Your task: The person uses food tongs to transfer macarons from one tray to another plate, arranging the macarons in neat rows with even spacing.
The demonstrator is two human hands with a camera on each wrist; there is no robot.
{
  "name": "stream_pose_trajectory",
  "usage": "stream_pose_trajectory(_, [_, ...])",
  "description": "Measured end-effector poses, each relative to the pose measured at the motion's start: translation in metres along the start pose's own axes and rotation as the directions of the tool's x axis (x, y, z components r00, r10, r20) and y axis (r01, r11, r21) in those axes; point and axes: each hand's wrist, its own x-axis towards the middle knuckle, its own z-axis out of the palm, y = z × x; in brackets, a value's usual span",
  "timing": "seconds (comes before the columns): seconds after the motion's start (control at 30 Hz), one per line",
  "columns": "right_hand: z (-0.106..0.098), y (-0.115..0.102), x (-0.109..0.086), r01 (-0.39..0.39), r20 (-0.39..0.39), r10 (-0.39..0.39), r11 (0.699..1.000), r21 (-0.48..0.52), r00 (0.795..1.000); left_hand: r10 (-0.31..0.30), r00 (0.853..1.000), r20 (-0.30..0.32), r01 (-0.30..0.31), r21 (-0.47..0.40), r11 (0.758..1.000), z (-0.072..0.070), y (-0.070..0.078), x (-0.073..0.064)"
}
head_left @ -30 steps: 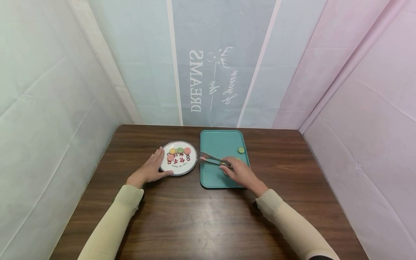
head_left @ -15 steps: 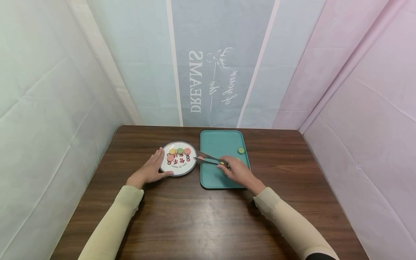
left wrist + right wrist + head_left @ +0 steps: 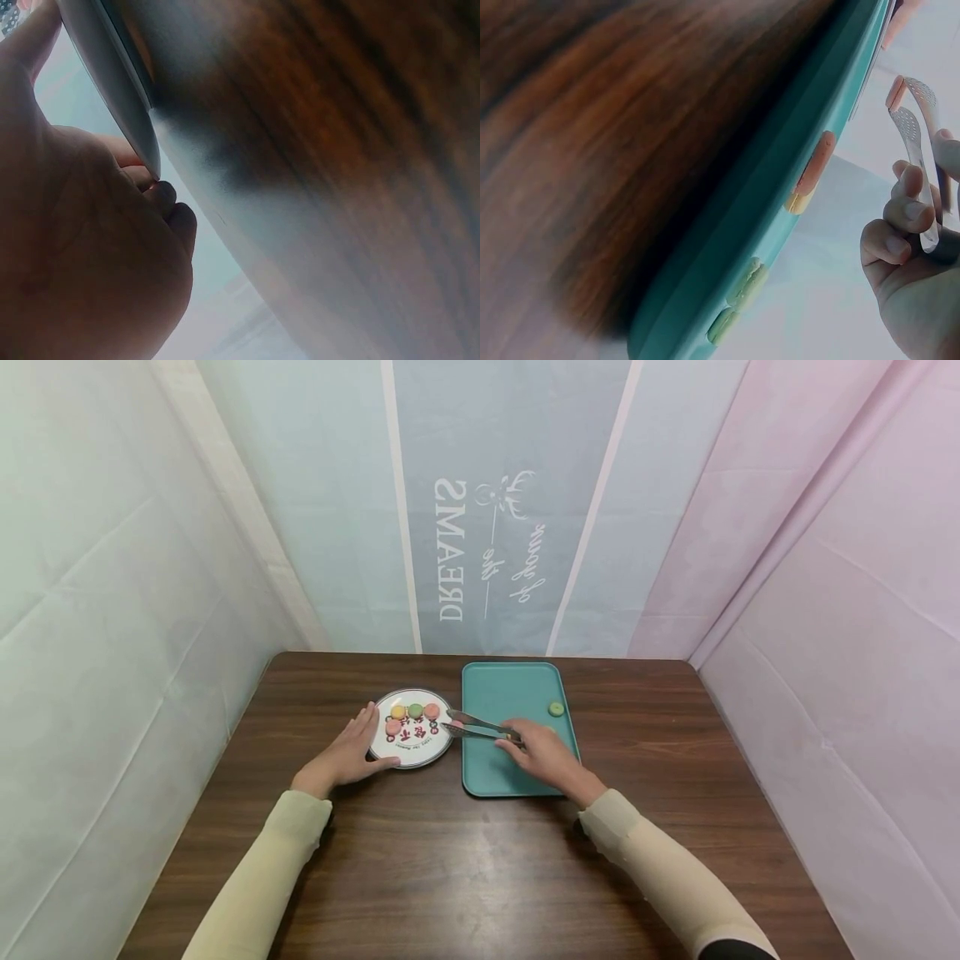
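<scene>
My left hand [image 3: 347, 752] steadies the white plate [image 3: 408, 752] at its left rim, fingers extended and thumb along the front edge. On the plate lie a yellow macaron [image 3: 398, 712], a green macaron [image 3: 416, 711] and two pink macarons, one [image 3: 432, 712] beside the green and another [image 3: 393, 727] at the left. My right hand [image 3: 543, 750] grips metal tongs [image 3: 480, 722] above the teal tray [image 3: 502, 685]. Their perforated tips reach over the plate's right rim, with a pink macaron [image 3: 896, 92] between them.
A green macaron [image 3: 556, 709] sits near the tray's right edge. In the right wrist view, a pink macaron [image 3: 815, 163] and a yellow one [image 3: 798, 202] show beyond the tray's rim, with green macarons [image 3: 739, 300] nearer. A printed curtain [image 3: 510, 568] stands behind the wooden table [image 3: 480, 868].
My right hand has moved a little left, carrying the tongs and pink macaron from over the tray's left edge to over the plate's right rim. The left hand stays in place.
</scene>
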Motion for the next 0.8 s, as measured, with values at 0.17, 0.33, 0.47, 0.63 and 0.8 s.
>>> stream_pose_trajectory(0.17, [0.003,-0.002,0.003,-0.019,0.005,0.019,1.0,0.005,1.0,0.005,1.0,-0.003,-0.005,0.003,1.0,0.0,0.0,-0.001])
stream_pose_trajectory(0.33, [0.006,-0.005,0.006,-0.021,0.002,0.021,1.0,0.009,1.0,0.006,1.0,-0.007,-0.006,0.007,1.0,0.001,-0.001,-0.001])
stream_pose_trajectory(0.47, [0.007,-0.007,0.008,-0.024,0.003,0.024,1.0,0.016,1.0,0.008,1.0,-0.007,-0.008,0.008,1.0,0.001,-0.002,-0.001])
stream_pose_trajectory(0.63, [0.008,-0.008,0.011,-0.034,0.024,0.034,0.999,0.012,0.999,0.008,1.0,-0.007,-0.008,0.017,1.0,0.002,-0.003,0.0])
stream_pose_trajectory(0.8, [0.01,-0.008,0.014,-0.023,0.032,0.023,1.0,-0.004,0.999,0.012,1.0,-0.006,-0.011,0.022,1.0,0.003,-0.004,0.001])
